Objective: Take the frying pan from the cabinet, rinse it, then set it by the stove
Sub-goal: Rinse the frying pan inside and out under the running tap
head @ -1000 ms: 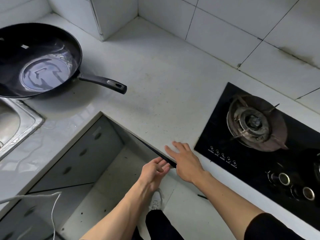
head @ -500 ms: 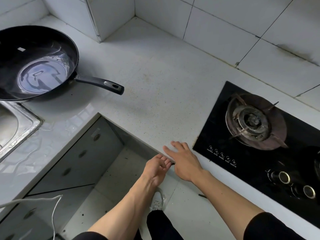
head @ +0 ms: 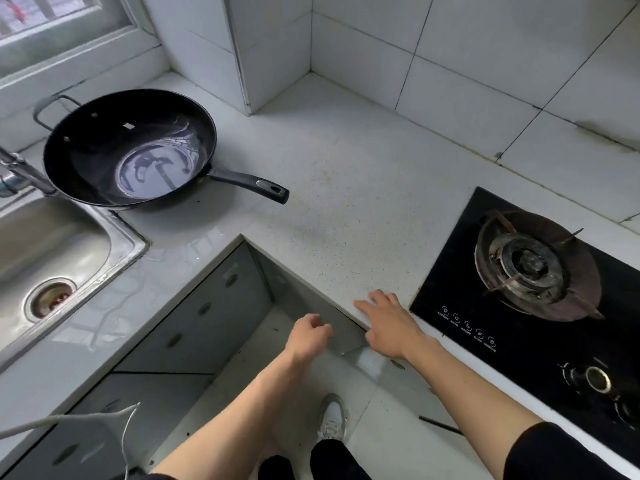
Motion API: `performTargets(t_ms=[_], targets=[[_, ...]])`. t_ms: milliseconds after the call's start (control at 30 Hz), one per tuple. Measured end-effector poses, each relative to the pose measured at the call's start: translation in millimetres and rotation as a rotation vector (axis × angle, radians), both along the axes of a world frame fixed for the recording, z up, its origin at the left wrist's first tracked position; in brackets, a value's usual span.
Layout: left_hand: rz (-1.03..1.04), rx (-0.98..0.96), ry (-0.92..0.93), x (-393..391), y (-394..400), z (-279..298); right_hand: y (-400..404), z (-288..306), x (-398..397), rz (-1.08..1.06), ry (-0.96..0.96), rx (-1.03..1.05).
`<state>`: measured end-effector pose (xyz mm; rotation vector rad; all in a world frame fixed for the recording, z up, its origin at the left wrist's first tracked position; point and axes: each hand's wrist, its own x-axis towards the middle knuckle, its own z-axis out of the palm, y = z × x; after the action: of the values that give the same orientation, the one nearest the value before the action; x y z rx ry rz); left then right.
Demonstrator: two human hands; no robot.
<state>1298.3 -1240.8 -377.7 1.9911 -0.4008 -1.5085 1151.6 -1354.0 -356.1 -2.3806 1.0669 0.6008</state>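
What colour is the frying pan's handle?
Black, like the frying pan itself; the handle shows clearly in the head view.
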Motion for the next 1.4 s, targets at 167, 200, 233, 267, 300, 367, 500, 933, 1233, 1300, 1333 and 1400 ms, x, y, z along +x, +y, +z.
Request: performTargets(t_ms=[167,200,233,267,300,367,500,933,1233,1300,1333,1400], targets=[[-0.098,-0.112,-0.282,38.9,15.5,44.0,9.0,22.3,18.7,-0.050,-0.065,0.016],[-0.101,-0.136,-0.332,47.5,17.6,50.9,11.5,28.9,24.3,-0.059,-0.105,-0.007],[-0.097,-0.153,-0.379,56.4,19.8,57.7,14.1,36.3,30.6,-0.063,-0.146,-0.031],[-0.090,-0.176,-0.421,64.9,22.2,65.9,16.4,44.7,37.8,-0.064,-0.184,-0.052],[-0.080,-0.196,-0.459,73.8,24.5,74.5,18.3,53.8,45.6,-0.059,-0.219,-0.072],[-0.075,-0.232,-0.538,91.6,30.2,94.5,22.2,73.2,62.5,-0.043,-0.279,-0.105],[-0.058,-0.332,-0.676,131.3,45.0,132.6,31.3,112.8,97.2,0.005,-0.358,-0.176],[0.107,-0.438,-1.042,250.2,131.6,191.5,83.8,188.1,212.9,0.150,-0.605,-0.319],[0.266,-0.371,-1.103,300.3,176.5,171.4,81.7,184.5,287.2,0.299,-0.654,-0.275],[0.267,-0.333,-1.113,311.0,178.4,166.9,73.1,177.2,306.5,0.316,-0.682,-0.249],[0.273,-0.311,-1.114,317.1,177.5,165.5,67.8,173.2,316.5,0.327,-0.693,-0.236],[0.296,-0.270,-1.123,330.1,171.2,163.7,55.3,164.7,335.0,0.356,-0.716,-0.216]])
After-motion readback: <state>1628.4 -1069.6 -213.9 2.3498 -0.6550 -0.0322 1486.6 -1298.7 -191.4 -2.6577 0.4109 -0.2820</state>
